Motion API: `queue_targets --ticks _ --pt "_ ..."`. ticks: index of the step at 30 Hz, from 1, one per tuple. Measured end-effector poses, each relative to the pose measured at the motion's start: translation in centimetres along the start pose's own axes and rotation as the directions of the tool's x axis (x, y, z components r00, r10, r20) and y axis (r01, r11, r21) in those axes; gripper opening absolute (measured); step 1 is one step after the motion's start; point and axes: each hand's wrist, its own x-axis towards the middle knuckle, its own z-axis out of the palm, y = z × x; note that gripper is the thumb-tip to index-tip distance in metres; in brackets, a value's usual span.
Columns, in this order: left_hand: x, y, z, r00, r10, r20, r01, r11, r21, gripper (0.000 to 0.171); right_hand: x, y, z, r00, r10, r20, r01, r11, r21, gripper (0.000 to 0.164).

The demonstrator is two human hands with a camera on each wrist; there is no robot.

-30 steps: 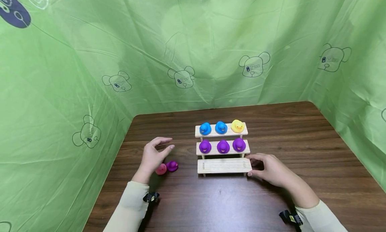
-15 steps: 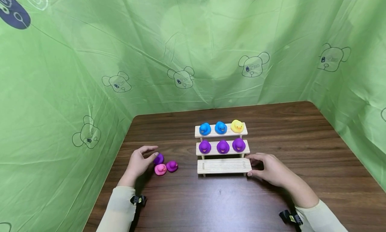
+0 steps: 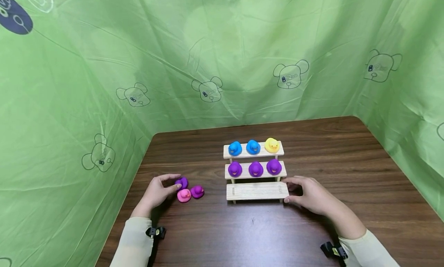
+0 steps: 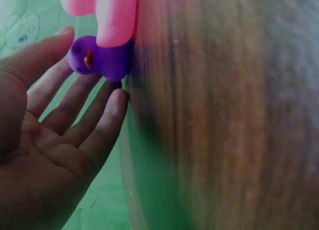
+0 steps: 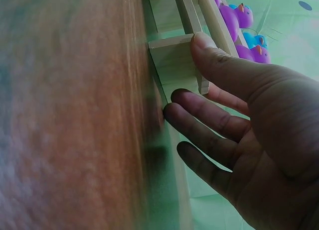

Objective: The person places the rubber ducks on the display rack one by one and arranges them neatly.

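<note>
My left hand has its thumb and fingers around a purple rubber duck at the left of the table. In the left wrist view the thumb tip lies at the duck's head, with fingers behind it. A pink rubber duck and a magenta-purple rubber duck sit close by on the table. My right hand holds the right end of a three-step wooden display stand, thumb at the front of the lowest step. Its fingers extend behind that end in the right wrist view.
Three purple ducks stand on the middle step. The top step bears two blue ducks and a yellow duck. The lowest step's board is bare. A green printed curtain hangs behind and beside the brown wooden table.
My left hand has moved left and lower, uncovering the pink duck, and its thumb and fingers now lie around the purple duck. The right hand stays at the stand.
</note>
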Motion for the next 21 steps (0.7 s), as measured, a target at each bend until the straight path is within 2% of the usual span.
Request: queue_targets --ticks 4,6,10,13,21 --pt "-0.2 -0.1 0.0 0.998 -0.037 0.041 0.041 0.996 -0.082 0.043 0.0 -0.1 0.0 1.000 0.004 0.003 -0.004 1.000 0.001 0.054" --pt "-0.5 0.7 0.0 0.996 -0.058 0.064 0.066 0.988 -0.136 0.044 0.0 -0.1 0.0 1.000 0.005 0.005 -0.005 1.000 0.001 0.054" --pt "-0.6 1.0 0.1 0.995 -0.063 0.071 0.075 0.982 -0.174 0.045 0.0 0.0 0.0 1.000 0.002 0.004 -0.002 1.000 0.003 0.054" --pt "-0.4 0.3 0.3 0.996 -0.066 0.051 0.073 0.986 -0.147 0.044 0.0 0.0 0.0 1.000 0.001 0.004 -0.001 1.000 0.006 0.054" --pt "-0.3 -0.1 0.2 0.999 -0.025 -0.039 0.024 1.000 -0.013 0.040 0.0 0.0 0.0 1.000 0.004 0.012 -0.004 1.000 0.020 0.052"
